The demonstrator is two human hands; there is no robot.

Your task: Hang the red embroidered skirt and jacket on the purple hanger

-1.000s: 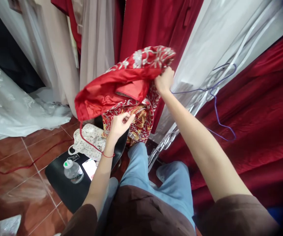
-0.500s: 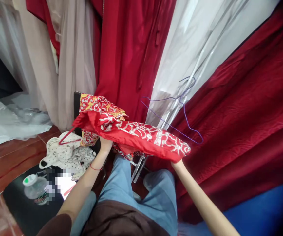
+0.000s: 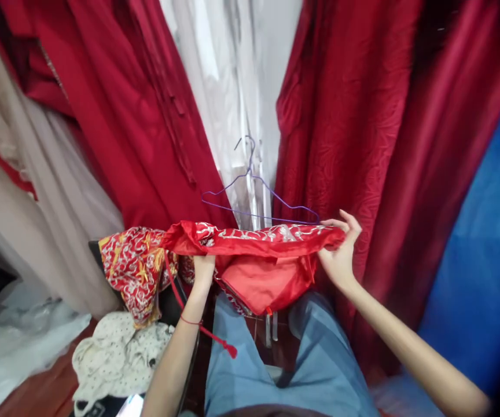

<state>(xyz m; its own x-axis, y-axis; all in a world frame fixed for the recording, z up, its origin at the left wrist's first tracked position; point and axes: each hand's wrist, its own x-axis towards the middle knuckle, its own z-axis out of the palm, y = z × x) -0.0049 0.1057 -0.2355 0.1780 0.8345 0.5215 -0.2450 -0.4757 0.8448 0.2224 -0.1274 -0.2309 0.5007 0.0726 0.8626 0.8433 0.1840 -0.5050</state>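
A red garment [image 3: 267, 278] with silvery embroidery lies stretched between my hands above my lap, its plain red lining facing me. My left hand [image 3: 204, 269] holds it from below near the left end, the fingers hidden under the cloth. At the right end, my right hand [image 3: 343, 249] pinches the edge between thumb and fingers. A red cord [image 3: 209, 333] with a tassel hangs across my left wrist. Just behind the garment is a purple wire hanger [image 3: 250, 174]. More red cloth [image 3: 135, 266] with gold and silver embroidery drapes at the left.
Red curtains or hung garments [image 3: 349, 116] and white cloth [image 3: 210, 58] stand behind. A dotted white cloth [image 3: 115, 353] lies at the lower left, beside a bright phone-like object [image 3: 131, 405]. Blue material [image 3: 471, 249] is at the right.
The view has turned to the right. The garment, slanted before, is now nearly level, with its lining opened out toward me. My right hand has come up to its right end, and the tasselled cord has swung down.
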